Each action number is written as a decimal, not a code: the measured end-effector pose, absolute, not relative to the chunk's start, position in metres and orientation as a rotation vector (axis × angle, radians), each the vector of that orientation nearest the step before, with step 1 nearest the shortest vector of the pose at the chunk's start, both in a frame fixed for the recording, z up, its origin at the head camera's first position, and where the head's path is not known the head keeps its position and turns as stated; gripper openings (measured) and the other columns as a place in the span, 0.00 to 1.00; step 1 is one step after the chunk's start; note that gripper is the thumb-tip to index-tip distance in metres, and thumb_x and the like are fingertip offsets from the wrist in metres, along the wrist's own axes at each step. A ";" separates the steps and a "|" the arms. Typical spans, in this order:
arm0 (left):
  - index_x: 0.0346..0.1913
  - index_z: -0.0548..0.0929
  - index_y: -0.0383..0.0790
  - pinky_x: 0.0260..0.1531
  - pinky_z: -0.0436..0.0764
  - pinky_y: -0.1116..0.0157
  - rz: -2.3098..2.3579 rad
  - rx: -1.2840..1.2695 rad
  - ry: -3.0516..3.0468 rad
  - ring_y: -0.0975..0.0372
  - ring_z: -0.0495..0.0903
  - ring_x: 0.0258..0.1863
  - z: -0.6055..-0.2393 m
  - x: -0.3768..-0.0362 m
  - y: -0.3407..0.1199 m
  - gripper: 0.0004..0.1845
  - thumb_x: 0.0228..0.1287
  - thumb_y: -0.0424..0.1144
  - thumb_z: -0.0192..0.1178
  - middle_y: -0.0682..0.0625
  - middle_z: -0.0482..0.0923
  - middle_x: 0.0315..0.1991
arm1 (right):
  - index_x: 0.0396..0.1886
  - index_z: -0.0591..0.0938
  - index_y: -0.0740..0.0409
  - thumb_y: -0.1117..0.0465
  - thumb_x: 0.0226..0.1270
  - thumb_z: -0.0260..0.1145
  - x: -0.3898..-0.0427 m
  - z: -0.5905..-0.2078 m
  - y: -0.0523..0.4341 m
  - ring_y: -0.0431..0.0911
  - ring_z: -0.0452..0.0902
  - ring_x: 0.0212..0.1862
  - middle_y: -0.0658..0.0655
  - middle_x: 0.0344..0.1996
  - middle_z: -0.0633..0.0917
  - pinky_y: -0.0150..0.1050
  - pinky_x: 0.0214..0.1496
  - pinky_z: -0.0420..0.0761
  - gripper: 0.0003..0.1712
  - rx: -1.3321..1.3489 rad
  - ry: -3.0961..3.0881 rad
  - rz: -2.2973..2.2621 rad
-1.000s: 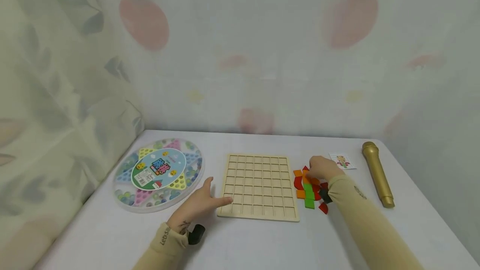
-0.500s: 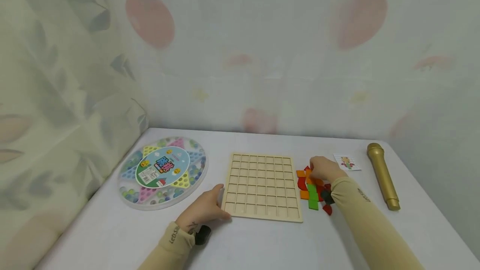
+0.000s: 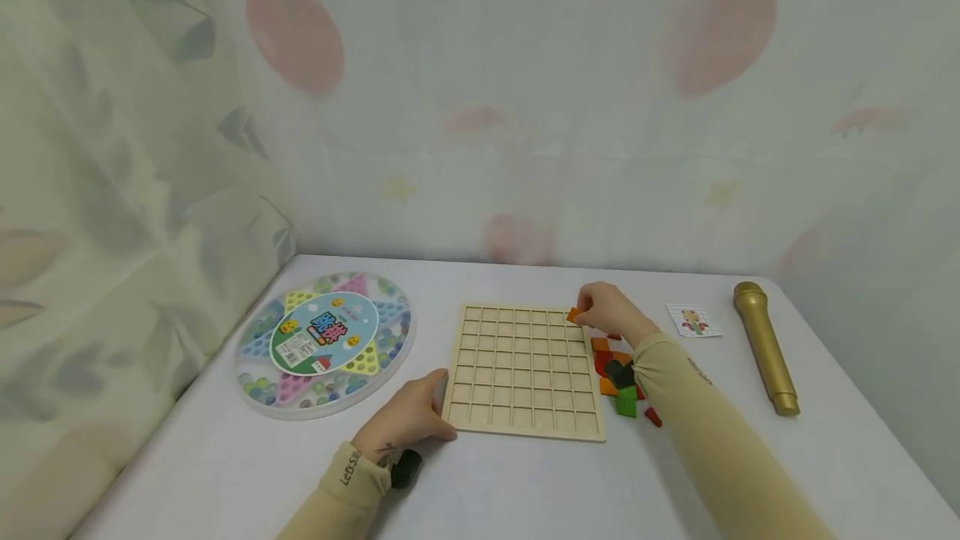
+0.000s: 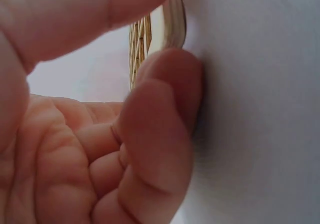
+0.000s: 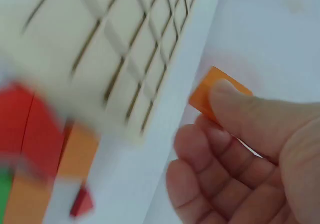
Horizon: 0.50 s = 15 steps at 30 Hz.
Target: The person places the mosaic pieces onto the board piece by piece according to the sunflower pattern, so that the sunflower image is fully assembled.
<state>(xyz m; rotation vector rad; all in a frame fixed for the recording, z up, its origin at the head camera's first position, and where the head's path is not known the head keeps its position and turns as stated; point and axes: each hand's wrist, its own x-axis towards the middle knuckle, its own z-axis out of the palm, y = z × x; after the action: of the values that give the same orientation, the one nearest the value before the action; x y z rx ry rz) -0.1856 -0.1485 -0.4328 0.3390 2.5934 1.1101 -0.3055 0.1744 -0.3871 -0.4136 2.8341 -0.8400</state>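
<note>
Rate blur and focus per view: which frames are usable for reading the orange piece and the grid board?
Head view: sharp, soft even light; grid board cells readable, orange piece tiny in the right hand. Right wrist view: orange piece crisp under the thumb, but board and red pieces smeared by motion blur. Left wrist view: left hand fills the frame, out of focus; only a sliver of board shows.

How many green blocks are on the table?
1 that shows clearly: a green block at the near end of the pile, right of the wooden grid board. The sleeve may hide others.
</note>
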 end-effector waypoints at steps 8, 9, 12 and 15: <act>0.66 0.60 0.28 0.19 0.71 0.64 1.108 0.313 2.597 0.61 0.71 0.19 -0.434 -0.186 -0.148 0.48 0.38 0.30 0.73 0.47 0.73 0.21 | 0.30 0.79 0.62 0.70 0.57 0.62 -0.315 -0.401 0.122 0.47 0.72 0.34 0.57 0.32 0.80 0.40 0.36 0.74 0.02 -0.563 2.841 -0.844; 0.66 0.60 0.28 0.19 0.71 0.64 1.106 0.310 2.598 0.61 0.71 0.19 -0.434 -0.186 -0.148 0.48 0.38 0.30 0.73 0.47 0.73 0.21 | 0.31 0.80 0.62 0.70 0.57 0.62 -0.316 -0.404 0.118 0.47 0.73 0.35 0.57 0.33 0.80 0.40 0.37 0.74 0.02 -0.560 2.841 -0.840; 0.66 0.61 0.27 0.20 0.71 0.64 1.104 0.308 2.598 0.61 0.72 0.19 -0.434 -0.186 -0.148 0.48 0.38 0.30 0.74 0.47 0.74 0.21 | 0.31 0.80 0.61 0.70 0.58 0.62 -0.318 -0.410 0.107 0.48 0.74 0.37 0.57 0.35 0.81 0.41 0.40 0.75 0.03 -0.549 2.858 -0.807; 0.65 0.61 0.26 0.20 0.71 0.64 1.105 0.318 2.600 0.61 0.72 0.20 -0.433 -0.186 -0.148 0.48 0.37 0.30 0.74 0.48 0.74 0.21 | 0.31 0.81 0.60 0.69 0.58 0.62 -0.319 -0.415 0.102 0.48 0.73 0.37 0.57 0.36 0.81 0.43 0.40 0.74 0.03 -0.529 2.888 -0.767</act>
<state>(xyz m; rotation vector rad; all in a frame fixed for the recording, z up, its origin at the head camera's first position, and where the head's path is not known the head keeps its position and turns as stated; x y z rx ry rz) -0.1855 -0.1481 -0.4329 0.3184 2.6000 1.1047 -0.3186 0.1018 -0.4152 -0.5288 2.8881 -0.7670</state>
